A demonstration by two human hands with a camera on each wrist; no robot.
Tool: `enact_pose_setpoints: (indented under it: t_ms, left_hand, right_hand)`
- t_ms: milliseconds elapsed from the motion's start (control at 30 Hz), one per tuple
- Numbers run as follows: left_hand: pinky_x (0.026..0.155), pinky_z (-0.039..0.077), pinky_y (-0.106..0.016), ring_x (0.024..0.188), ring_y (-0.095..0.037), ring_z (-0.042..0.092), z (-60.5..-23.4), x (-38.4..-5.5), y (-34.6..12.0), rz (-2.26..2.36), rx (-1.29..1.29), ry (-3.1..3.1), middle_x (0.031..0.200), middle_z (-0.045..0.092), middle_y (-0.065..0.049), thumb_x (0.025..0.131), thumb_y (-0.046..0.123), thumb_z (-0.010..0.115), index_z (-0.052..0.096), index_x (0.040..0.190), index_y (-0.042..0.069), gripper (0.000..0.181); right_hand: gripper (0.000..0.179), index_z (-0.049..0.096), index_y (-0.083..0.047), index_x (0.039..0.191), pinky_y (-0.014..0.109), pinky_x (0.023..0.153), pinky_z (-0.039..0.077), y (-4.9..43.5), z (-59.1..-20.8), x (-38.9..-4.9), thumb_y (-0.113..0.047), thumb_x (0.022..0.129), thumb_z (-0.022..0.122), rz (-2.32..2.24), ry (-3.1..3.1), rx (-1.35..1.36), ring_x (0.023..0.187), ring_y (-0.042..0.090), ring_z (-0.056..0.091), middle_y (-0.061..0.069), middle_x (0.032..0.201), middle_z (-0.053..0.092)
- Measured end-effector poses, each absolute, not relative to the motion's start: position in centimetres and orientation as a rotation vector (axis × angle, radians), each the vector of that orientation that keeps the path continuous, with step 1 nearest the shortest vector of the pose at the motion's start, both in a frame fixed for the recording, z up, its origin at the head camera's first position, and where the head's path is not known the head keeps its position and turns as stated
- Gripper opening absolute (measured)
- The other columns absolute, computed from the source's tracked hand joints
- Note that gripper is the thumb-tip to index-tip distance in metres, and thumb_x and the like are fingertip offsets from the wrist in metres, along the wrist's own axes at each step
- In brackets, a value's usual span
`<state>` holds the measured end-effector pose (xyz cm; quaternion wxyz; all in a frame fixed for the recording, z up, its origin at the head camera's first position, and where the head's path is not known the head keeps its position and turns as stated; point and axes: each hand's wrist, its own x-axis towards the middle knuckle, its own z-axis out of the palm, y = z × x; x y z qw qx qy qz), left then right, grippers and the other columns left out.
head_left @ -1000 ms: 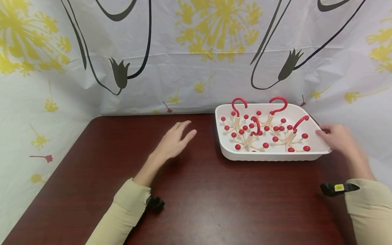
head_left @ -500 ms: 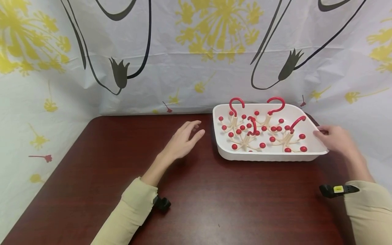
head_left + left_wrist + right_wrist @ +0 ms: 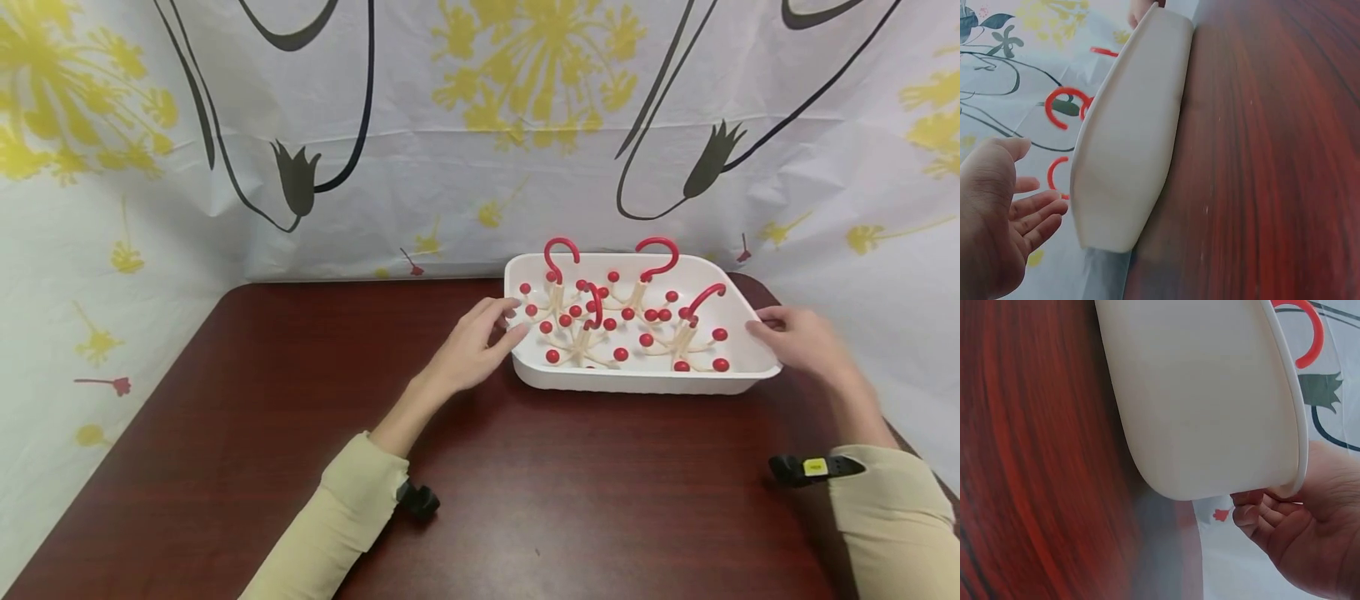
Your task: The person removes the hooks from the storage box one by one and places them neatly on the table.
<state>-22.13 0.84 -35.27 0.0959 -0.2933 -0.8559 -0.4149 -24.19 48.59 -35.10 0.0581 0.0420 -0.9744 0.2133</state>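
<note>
We see one white, round-cornered tray (image 3: 637, 382) at two o'clock on the table (image 3: 525, 483), holding four cream, red-tipped hooked pieces (image 3: 683, 336). Our right hand (image 3: 804, 342) pinches its three-o'clock end; our left hand (image 3: 471, 346), at nine, has relaxed fingers.

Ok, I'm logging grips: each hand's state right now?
Left hand: open, at the left end of the white tray.
Right hand: holding the tray's right rim.

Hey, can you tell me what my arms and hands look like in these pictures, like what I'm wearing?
You wear plain beige sleeves. At the end of the left sleeve is a small black device; at the right sleeve, a black strap with a yellow label. Your left hand and right hand show no gloves.
</note>
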Motion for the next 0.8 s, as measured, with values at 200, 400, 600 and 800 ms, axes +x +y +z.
enact_pose_setpoints:
  t_ms: [200, 400, 600, 800]
  left_hand:
    - [0.094, 0.051, -0.033, 0.109, -0.02, 0.057, -35.3, -21.7, 2.5, -1.176, -0.884, -2.546, 0.129, 0.06, -0.011, 0.1, 0.029, 0.065, 0.056, 0.137, 0.005, 0.046]
    - [0.094, 0.051, -0.033, 0.108, -0.022, 0.057, -35.7, -21.8, 3.1, -1.171, -0.896, -2.541, 0.128, 0.06, -0.012, 0.099, 0.028, 0.066, 0.056, 0.138, 0.004, 0.047]
    - [0.091, 0.052, -0.029, 0.1, -0.022, 0.06, -36.1, -21.9, 3.2, -1.213, -0.925, -2.424, 0.119, 0.063, -0.013, 0.095, 0.021, 0.072, 0.063, 0.131, 0.003, 0.041]
    - [0.085, 0.053, -0.033, 0.094, -0.025, 0.06, -36.0, -22.3, 3.1, -1.24, -0.906, -2.338, 0.111, 0.064, -0.016, 0.093, 0.018, 0.075, 0.066, 0.123, -0.002, 0.038]
  right_hand:
    - [0.046, 0.058, 0.016, 0.118, 0.032, 0.06, 0.045, 47.3, -34.8, -23.9, -0.027, 0.102, 0.057, 0.69, -2.951, 0.149, 0.079, 0.033, 0.057, 0.032, 0.097, 0.065]
    - [0.05, 0.058, 0.014, 0.121, 0.032, 0.062, 0.047, 45.7, -34.9, -24.1, -0.032, 0.103, 0.057, 0.732, -2.965, 0.142, 0.083, 0.034, 0.059, 0.032, 0.103, 0.065]
    - [0.049, 0.06, 0.011, 0.12, 0.033, 0.065, 0.048, 44.3, -35.3, -24.5, -0.034, 0.103, 0.057, 0.786, -2.966, 0.156, 0.086, 0.034, 0.059, 0.031, 0.106, 0.065]
    - [0.045, 0.062, 0.01, 0.117, 0.034, 0.065, 0.047, 43.2, -35.2, -25.0, -0.033, 0.102, 0.057, 0.782, -2.95, 0.194, 0.086, 0.034, 0.058, 0.029, 0.104, 0.066]
